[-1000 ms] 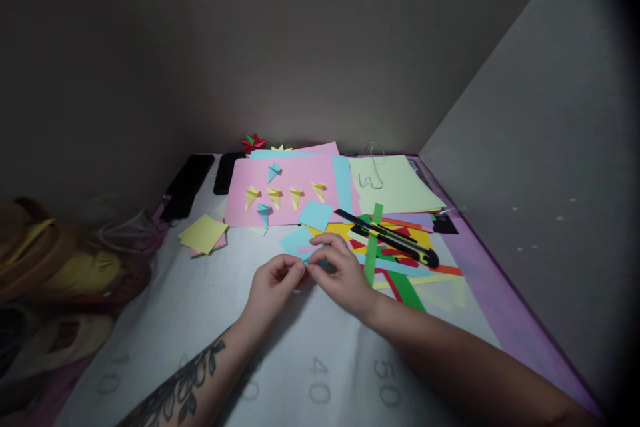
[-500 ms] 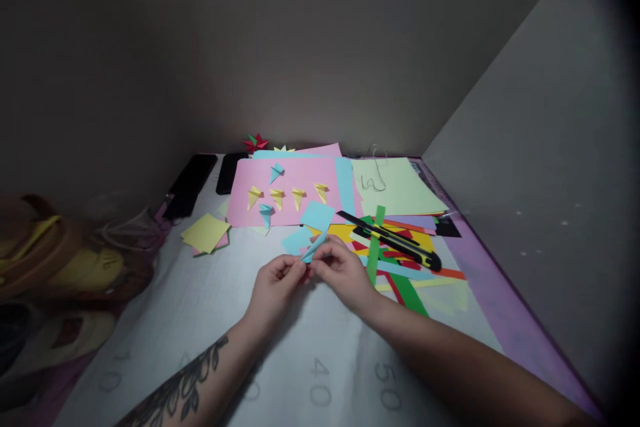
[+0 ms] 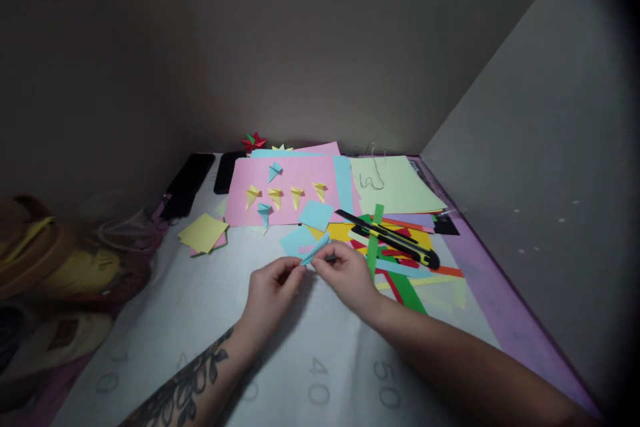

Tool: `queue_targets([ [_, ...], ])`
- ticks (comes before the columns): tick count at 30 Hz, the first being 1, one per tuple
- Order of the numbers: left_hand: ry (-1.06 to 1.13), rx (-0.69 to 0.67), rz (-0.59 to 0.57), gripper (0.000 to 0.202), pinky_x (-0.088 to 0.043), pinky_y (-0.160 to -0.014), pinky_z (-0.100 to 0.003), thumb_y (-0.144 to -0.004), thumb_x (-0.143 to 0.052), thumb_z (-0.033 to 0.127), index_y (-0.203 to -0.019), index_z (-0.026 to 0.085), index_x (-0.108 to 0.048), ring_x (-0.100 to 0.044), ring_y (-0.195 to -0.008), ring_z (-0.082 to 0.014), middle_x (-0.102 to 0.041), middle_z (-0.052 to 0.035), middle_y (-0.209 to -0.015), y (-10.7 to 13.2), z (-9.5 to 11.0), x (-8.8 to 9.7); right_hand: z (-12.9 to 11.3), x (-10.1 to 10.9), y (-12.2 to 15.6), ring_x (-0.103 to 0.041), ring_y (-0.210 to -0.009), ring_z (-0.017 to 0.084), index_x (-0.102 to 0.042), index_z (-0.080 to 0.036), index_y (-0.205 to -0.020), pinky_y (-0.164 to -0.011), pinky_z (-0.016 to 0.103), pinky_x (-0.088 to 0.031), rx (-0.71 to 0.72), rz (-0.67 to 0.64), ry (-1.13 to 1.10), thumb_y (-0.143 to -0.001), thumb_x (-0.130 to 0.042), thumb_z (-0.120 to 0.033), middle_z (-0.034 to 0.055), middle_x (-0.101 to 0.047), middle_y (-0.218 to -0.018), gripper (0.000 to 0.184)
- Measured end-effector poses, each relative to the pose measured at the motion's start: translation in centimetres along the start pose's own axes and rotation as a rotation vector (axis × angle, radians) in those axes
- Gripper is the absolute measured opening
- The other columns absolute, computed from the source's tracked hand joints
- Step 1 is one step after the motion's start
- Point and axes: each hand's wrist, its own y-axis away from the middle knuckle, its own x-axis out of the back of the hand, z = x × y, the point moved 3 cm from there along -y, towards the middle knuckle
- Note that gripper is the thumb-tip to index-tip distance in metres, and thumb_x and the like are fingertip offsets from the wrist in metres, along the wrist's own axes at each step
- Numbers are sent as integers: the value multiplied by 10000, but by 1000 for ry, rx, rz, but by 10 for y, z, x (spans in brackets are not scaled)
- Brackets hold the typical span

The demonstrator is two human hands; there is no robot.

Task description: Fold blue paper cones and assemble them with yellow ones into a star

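A folded piece of light blue paper (image 3: 316, 249) is pinched between my two hands above the mat. Its lower left end sits between the thumb and fingers of my left hand (image 3: 275, 283). My right hand (image 3: 345, 273) grips its right side between thumb and forefinger. Just beyond lie a flat blue paper square (image 3: 317, 215) and another blue piece (image 3: 297, 241). Several small folded yellow paper pieces (image 3: 275, 197) and two folded blue ones, one nearer (image 3: 264, 213) and one farther (image 3: 275, 171), rest on a pink sheet (image 3: 300, 175).
A black and yellow utility knife (image 3: 400, 243) lies over coloured paper strips (image 3: 410, 290) at right. Pale green sheets (image 3: 400, 183) with a bent wire (image 3: 373, 182) lie behind. At left are yellow squares (image 3: 204, 233), a black phone (image 3: 191, 175) and a brown-lidded cup (image 3: 65, 253).
The blue paper has turned in my fingers and now looks narrower, seen more edge-on. Both hands stay in about the same place, and the view has shifted slightly.
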Motion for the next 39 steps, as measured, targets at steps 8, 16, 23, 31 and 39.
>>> queue_targets([
  [8, 36, 29, 13, 198, -418, -556, -228, -790, -596, 339, -740, 167, -681, -553, -583, -138, -652, -7, -633, -1, -1, -1, -2, 0, 0, -585, -654, 144, -594, -189, -654, -591, 239, -468, 27, 5, 41, -736, -611, -197, 3, -611, -673, 84],
  [16, 47, 43, -12, 170, -409, -567, -215, -791, -577, 288, -685, 161, -616, -527, -593, -123, -604, 7, -616, -6, 0, -3, -4, -2, 2, -591, -655, 146, -602, -185, -655, -605, 245, -472, 6, -5, 71, -731, -608, -177, 3, -622, -671, 77],
  [23, 86, 36, -52, 162, -436, -558, -219, -783, -591, 322, -767, 162, -616, -563, -580, -127, -619, 0, -664, -3, 1, -4, -2, -1, 3, -599, -654, 150, -607, -183, -661, -592, 244, -486, -33, -6, 41, -724, -617, -192, 8, -630, -673, 64],
  [31, 19, 3, -3, 150, -412, -544, -212, -777, -569, 282, -703, 167, -631, -541, -571, -124, -603, 12, -616, -2, 5, 1, -2, -1, 2, -592, -647, 144, -601, -187, -656, -589, 242, -489, -38, 11, 26, -724, -610, -199, 5, -626, -666, 69],
  [39, 44, 49, 13, 160, -407, -540, -216, -757, -576, 294, -680, 162, -622, -520, -562, -124, -583, 13, -595, -3, 6, -1, -1, -2, 3, -599, -665, 147, -600, -185, -664, -600, 238, -487, -45, 2, 15, -729, -612, -199, 5, -627, -684, 67],
])
